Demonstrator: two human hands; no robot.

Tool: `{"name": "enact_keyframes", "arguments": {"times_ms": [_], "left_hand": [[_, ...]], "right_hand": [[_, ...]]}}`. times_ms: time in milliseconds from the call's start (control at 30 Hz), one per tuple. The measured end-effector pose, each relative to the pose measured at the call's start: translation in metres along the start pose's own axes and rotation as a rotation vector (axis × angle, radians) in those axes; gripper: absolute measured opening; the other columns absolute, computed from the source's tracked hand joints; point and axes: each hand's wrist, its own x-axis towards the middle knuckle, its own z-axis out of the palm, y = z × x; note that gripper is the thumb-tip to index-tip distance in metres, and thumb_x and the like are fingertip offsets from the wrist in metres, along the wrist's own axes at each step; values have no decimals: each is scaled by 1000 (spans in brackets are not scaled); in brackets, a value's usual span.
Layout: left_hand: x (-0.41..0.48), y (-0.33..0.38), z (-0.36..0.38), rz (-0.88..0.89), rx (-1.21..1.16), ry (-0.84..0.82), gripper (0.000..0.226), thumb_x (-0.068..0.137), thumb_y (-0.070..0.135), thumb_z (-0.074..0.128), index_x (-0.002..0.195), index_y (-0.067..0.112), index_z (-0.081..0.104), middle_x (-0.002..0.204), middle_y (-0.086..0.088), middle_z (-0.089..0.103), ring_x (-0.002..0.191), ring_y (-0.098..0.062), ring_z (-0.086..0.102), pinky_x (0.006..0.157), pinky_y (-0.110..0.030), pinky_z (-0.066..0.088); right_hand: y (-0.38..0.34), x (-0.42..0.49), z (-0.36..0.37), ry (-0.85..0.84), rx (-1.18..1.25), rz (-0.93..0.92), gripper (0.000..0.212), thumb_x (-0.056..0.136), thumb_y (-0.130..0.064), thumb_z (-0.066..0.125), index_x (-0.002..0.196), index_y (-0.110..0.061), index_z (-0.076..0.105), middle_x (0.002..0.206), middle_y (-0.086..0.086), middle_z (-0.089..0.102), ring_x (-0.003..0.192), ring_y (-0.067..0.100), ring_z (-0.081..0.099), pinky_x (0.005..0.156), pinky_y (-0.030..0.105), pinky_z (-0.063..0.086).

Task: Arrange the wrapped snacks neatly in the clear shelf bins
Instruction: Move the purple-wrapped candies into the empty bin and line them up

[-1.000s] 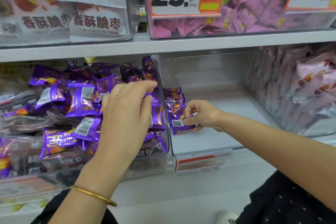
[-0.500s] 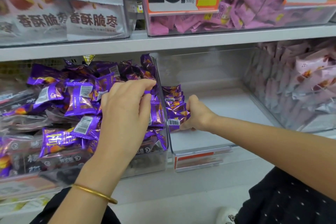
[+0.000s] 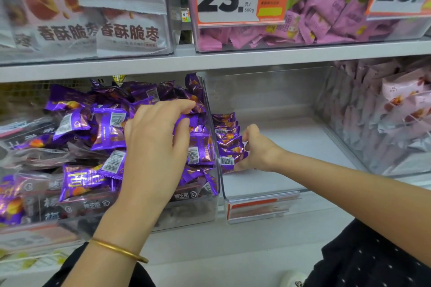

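Hands in two shelf bins.
L hand (image 3: 156, 147) fingers prob. pinch a purple packet (image 3: 189, 116) atop the heaped left bin (image 3: 186, 214); R hand (image 3: 256, 149) fingers grip the packet row (image 3: 227, 133) by middle bin's (image 3: 268, 91) left wall.

The right hand (image 3: 258, 151) tucks its fingers (image 3: 247, 138) behind the row of purple snacks (image 3: 229, 142), tips hidden. The left hand (image 3: 154, 144) covers heaped snacks (image 3: 109, 130) beneath its fingers (image 3: 184, 105). Below the right fingers, the shelf label (image 3: 256, 207) seems unreadably blurred.
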Motion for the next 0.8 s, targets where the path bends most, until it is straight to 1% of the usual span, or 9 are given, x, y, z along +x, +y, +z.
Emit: {"name": "enact_keyframes", "arguments": {"times_ms": [67,133,200,300,367,500,600,667,800], "left_hand": [[1,-3,-7,-9,-13,33,28,86,15,48,109,21,64,93,20,54,95,-11,46,86,-50,44],[3,-9,-14,-20,-2,62,28,85,14,50,109,20,64,91,19,53,94,-10,45,89,-38,42],[4,-15,-23,-22,39,76,27,86,8,54,108,18,65,92,14,54,92,-8,43,86,-19,33],[6,-22,-33,-19,118,63,27,83,-1,60,102,17,67,92,13,53,91,-9,40,77,-16,27],[5,-26,-38,6,162,51,24,82,0,62,98,17,67,93,12,54,92,-15,44,78,-17,26],[4,-36,-44,35,178,4,19,81,21,62,99,19,69,100,5,61,96,-25,51,84,-20,25],[3,-40,-42,52,216,-112,46,73,52,53,108,24,67,109,8,59,103,-22,46,88,-32,30],[0,-40,-41,67,297,-211,61,66,62,57,115,25,65,117,8,57,105,-17,36,85,-38,29],[-3,-37,-40,69,404,-338,68,67,50,75,127,24,57,132,8,52,111,-15,28,87,-41,27]], "right_hand": [[-7,-6,-8,149,-100,-73,49,73,-16,79,95,-14,35,89,-1,45,72,14,46,57,24,36],[-22,-19,-16,384,-81,-237,29,78,-13,71,87,-17,44,86,-3,50,74,17,50,64,26,38],[-47,-37,-22,500,-23,-467,19,80,-9,67,84,-21,53,81,-9,54,73,11,52,66,14,38],[-85,-57,-22,346,-284,-676,19,81,-23,67,99,-21,64,87,-13,58,91,8,44,80,12,35],[-98,-52,-15,227,-606,-610,35,80,-44,65,109,-24,61,92,-12,58,108,15,39,85,30,36],[-108,-41,-2,222,-887,-552,51,73,-58,64,107,-21,55,109,-4,57,115,22,37,83,37,33],[-109,-38,2,202,-872,-546,54,71,-55,69,108,-19,54,109,-1,53,111,22,39,84,37,37],[-108,-36,-1,189,-732,-554,49,71,-46,74,105,-16,58,101,0,52,103,21,42,85,34,41],[-104,-41,-17,245,-336,-566,16,73,-20,76,85,-20,65,85,-5,51,82,13,49,72,20,35]]}}
